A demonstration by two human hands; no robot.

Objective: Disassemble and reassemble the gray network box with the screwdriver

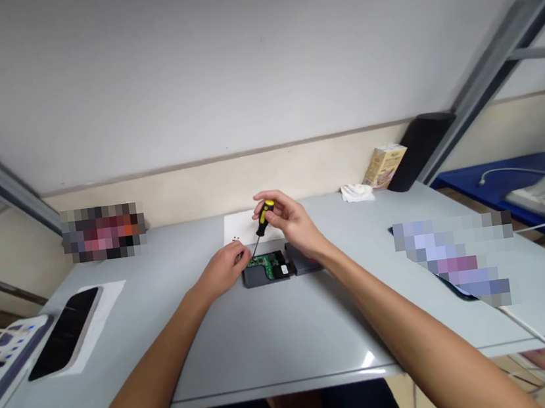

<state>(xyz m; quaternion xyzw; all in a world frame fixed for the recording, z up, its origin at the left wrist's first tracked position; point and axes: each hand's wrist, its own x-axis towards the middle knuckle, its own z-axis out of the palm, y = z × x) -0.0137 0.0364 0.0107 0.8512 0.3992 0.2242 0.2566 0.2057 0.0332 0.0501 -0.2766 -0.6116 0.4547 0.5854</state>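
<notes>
My right hand [295, 222] is closed around a black-and-yellow screwdriver [265, 217]. Its thin shaft slants down and left, with the tip at the upper left of a green circuit board [266, 264]. The board sits in an opened dark grey casing [256, 277] lying flat on the table. My left hand [223, 269] is at the casing's left end, its fingers curled together close to the screwdriver tip; what they pinch is hidden. Under my right wrist lies another dark grey casing part [304, 261]. Several tiny dark screws [236, 238] rest on white paper [240, 224] behind.
On the grey table [279, 342], a black phone [64, 332] on paper and a white power strip [8, 362] lie left. A blurred-out device [453, 264] with a cable lies right. A yellow carton [384, 167], crumpled tissue [357, 193] and black cylinder [419, 149] stand back right.
</notes>
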